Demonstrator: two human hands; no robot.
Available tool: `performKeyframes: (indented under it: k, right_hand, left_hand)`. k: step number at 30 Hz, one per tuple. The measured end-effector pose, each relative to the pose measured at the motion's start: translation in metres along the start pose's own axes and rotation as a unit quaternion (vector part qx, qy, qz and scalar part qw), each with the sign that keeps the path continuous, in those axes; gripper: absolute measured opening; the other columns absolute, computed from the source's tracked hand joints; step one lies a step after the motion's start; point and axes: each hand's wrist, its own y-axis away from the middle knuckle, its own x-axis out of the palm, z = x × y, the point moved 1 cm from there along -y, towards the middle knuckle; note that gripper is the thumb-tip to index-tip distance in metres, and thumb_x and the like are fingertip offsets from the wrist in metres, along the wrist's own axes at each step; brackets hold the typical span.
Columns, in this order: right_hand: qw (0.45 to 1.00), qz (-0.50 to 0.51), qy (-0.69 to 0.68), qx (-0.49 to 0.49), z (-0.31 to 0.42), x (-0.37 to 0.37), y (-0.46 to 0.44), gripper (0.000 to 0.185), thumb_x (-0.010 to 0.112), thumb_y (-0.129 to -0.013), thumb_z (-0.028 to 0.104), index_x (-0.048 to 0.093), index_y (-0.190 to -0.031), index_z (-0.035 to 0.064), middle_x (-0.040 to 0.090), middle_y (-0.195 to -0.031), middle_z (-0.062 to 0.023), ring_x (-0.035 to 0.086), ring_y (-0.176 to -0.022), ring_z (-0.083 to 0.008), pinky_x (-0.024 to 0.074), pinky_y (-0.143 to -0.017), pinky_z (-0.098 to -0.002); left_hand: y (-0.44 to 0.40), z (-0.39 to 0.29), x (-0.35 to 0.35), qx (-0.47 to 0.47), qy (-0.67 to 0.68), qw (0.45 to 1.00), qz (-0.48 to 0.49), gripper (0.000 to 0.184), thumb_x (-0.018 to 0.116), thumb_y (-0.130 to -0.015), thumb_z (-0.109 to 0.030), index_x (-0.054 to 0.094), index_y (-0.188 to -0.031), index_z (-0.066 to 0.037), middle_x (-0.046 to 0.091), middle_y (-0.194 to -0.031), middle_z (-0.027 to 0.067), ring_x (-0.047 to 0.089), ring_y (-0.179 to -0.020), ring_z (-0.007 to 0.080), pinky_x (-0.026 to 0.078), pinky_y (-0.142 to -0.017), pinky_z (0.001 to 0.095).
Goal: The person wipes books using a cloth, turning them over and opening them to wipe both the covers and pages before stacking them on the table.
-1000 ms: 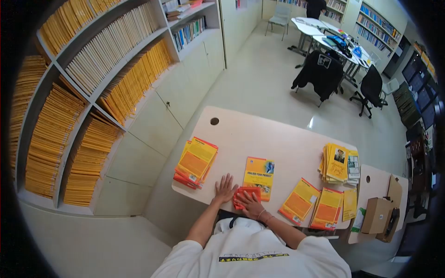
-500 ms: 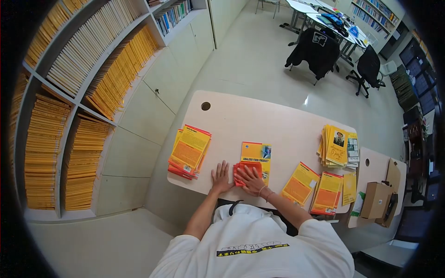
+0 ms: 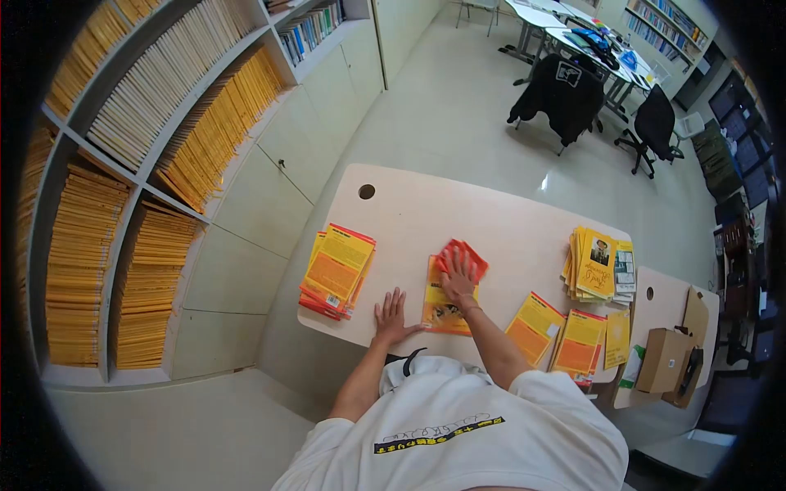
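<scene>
A yellow book [image 3: 440,295] with a picture on its cover lies flat near the table's front edge. On its upper part is a red cloth [image 3: 477,259], which reaches past the book's top edge. My right hand [image 3: 460,278] rests on the cloth with fingers spread, hiding part of the cover title. My left hand [image 3: 393,317] lies flat on the table beside the book, fingers apart and thumb near its lower left corner. It holds nothing.
On the table [image 3: 393,221], a stack of yellow books [image 3: 340,262] stands at left, and more books [image 3: 583,340] lie at right. A taller stack [image 3: 595,262] is behind them. Cardboard boxes [image 3: 661,358] sit at far right. Shelves of yellow books [image 3: 82,262] line the left wall.
My right hand has slid the red cloth from the book's lower left up to its top edge, uncovering the lower cover. My left hand has stayed almost in place.
</scene>
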Motion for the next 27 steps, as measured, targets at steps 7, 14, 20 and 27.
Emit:
performKeyframes:
  k: [7, 14, 20, 27]
  right_hand:
    - [0.975, 0.028, 0.079, -0.207, -0.039, -0.011, 0.090, 0.067, 0.042, -0.090, 0.035, 0.024, -0.152, 0.0162, 0.012, -0.160, -0.0096, 0.005, -0.146, -0.0366, 0.0050, -0.114, -0.0555]
    - [0.985, 0.045, 0.014, -0.164, -0.027, -0.018, 0.164, 0.066, 0.042, -0.091, 0.035, 0.023, -0.152, 0.0191, 0.011, -0.160, -0.0035, 0.003, -0.147, -0.0313, 0.0016, -0.114, -0.0550]
    - [0.984, 0.136, -0.109, -0.039, -0.032, -0.028, 0.152, 0.066, 0.042, -0.091, 0.035, 0.023, -0.152, 0.0201, 0.012, -0.160, -0.0043, 0.004, -0.147, -0.0312, 0.0007, -0.115, -0.0522]
    - [0.957, 0.000, -0.255, 0.137, -0.054, -0.018, 0.131, 0.066, 0.041, -0.094, 0.040, 0.022, -0.151, 0.0162, 0.010, -0.159, -0.0049, 0.002, -0.146, -0.0293, 0.0030, -0.114, -0.0526]
  left_hand:
    - [0.003, 0.008, 0.012, 0.012, -0.015, 0.999, -0.030, 0.121, 0.056, -0.068, -0.080, 0.003, -0.152, -0.011, -0.007, -0.160, 0.0064, -0.004, -0.147, 0.0316, 0.003, -0.111, 0.0605]
    - [-0.018, -0.029, -0.003, -0.040, 0.017, 0.997, -0.056, 0.111, 0.067, -0.066, -0.070, 0.022, -0.145, -0.007, 0.006, -0.155, 0.0191, 0.010, -0.141, 0.0404, 0.009, -0.110, 0.0588]
    - [-0.054, -0.090, 0.013, -0.094, 0.062, 0.983, -0.143, 0.094, 0.080, -0.062, -0.053, 0.039, -0.127, 0.000, 0.025, -0.141, 0.0244, 0.028, -0.126, 0.0428, 0.021, -0.106, 0.0531]
    - [-0.073, -0.087, -0.014, -0.113, 0.015, 0.989, -0.094, 0.058, 0.077, -0.070, -0.033, 0.046, -0.109, -0.004, 0.044, -0.120, 0.0186, 0.045, -0.109, 0.0345, 0.040, -0.087, 0.0447]
